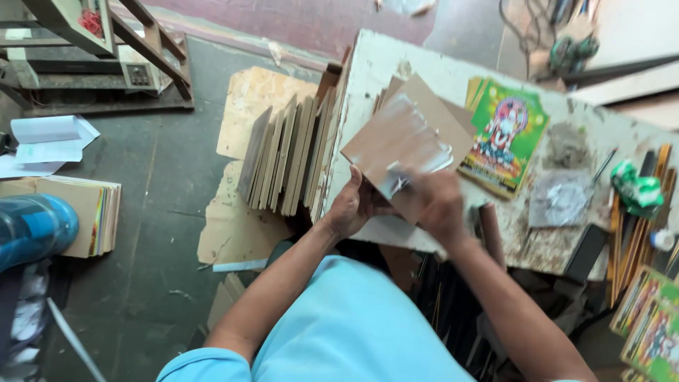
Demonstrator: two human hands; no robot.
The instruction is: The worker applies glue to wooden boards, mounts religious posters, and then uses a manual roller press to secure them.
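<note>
My left hand (350, 205) grips the near edge of a brown square board (407, 134) smeared with wet white glue, holding it over a worn white table (438, 71). On the board's lower part my right hand (435, 205) presses with fingers spread into the glue. More brown boards lie stacked beneath it. A green and yellow picture print (506, 134) rests on the table just right of the board.
Several boards (290, 152) stand on edge against the table's left side. A stack of prints (95, 216) and papers lie on the grey floor at left. Sticks and a green tape roll (636, 191) sit at the table's right, more prints (651, 325) below.
</note>
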